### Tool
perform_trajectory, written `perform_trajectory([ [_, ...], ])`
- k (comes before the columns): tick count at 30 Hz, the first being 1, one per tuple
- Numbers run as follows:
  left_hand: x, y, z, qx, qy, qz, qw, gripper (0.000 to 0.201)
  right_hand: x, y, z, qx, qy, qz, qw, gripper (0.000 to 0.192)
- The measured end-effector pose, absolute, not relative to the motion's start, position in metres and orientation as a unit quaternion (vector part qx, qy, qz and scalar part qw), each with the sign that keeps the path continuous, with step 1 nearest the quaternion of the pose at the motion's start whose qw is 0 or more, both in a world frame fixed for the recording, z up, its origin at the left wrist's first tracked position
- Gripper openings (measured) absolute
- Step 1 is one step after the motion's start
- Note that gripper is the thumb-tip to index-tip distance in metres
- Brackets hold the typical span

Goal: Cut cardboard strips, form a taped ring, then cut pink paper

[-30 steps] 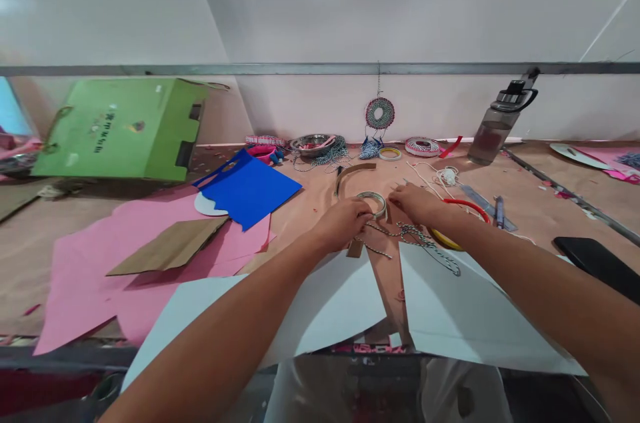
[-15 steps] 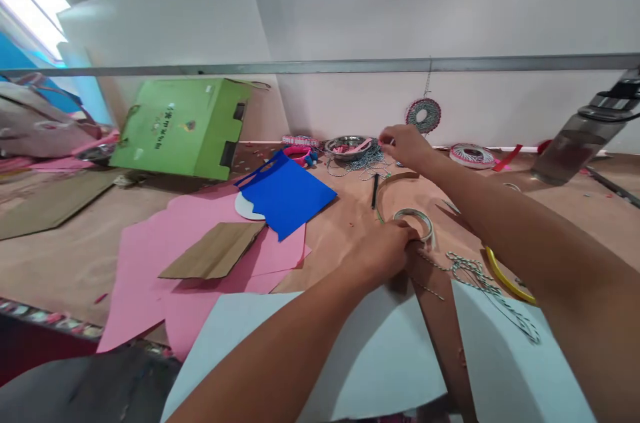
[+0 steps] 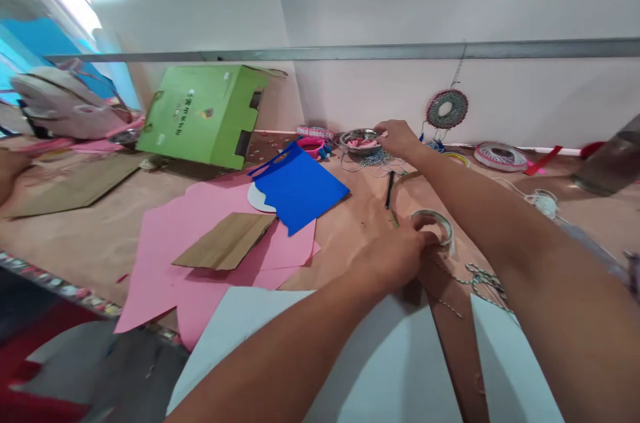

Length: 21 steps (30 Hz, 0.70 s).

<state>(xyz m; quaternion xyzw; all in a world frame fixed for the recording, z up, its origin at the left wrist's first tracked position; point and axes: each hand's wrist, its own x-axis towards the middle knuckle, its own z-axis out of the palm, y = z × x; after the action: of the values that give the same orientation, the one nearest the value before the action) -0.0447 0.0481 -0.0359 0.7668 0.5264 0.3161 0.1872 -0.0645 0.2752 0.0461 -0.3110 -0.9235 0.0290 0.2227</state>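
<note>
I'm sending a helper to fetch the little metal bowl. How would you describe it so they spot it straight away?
Start at the green box lying along the back wall and go right, past the blue sheet. The metal bowl sits near the wall, at the fingertips of the right hand. It is the only shiny round dish there, with pink scraps inside and striped cord beside it.

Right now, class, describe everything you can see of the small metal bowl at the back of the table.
The metal bowl is small, round and shallow, with a shiny silvery rim. It sits upright on the brown table near the white back wall, right of the pink tape roll. Pink pieces lie inside it; what they are is unclear. Twisted string lies in loops against its front. The right hand reaches over its right edge, fingertips at the rim.
</note>
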Motion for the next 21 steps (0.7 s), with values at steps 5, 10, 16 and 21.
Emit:
perform_trajectory([
  [5,-0.047,0.053,-0.027,0.719,0.513,0.444,0.152,0.021,0.036,0.214,0.057,-0.322,-0.879,0.156,0.315,0.027],
  [10,-0.046,0.046,-0.006,0.648,0.555,0.489,0.183,0.021,0.125,0.139,0.039,-0.328,-0.798,0.304,0.404,0.019],
  [16,-0.028,0.031,0.006,0.631,0.527,0.517,0.240,0.016,0.157,0.086,0.007,-0.324,-0.728,0.417,0.437,0.025],
  [21,-0.015,0.026,0.010,0.610,0.482,0.551,0.302,0.020,0.155,0.072,0.005,-0.277,-0.720,0.469,0.430,0.026],
])
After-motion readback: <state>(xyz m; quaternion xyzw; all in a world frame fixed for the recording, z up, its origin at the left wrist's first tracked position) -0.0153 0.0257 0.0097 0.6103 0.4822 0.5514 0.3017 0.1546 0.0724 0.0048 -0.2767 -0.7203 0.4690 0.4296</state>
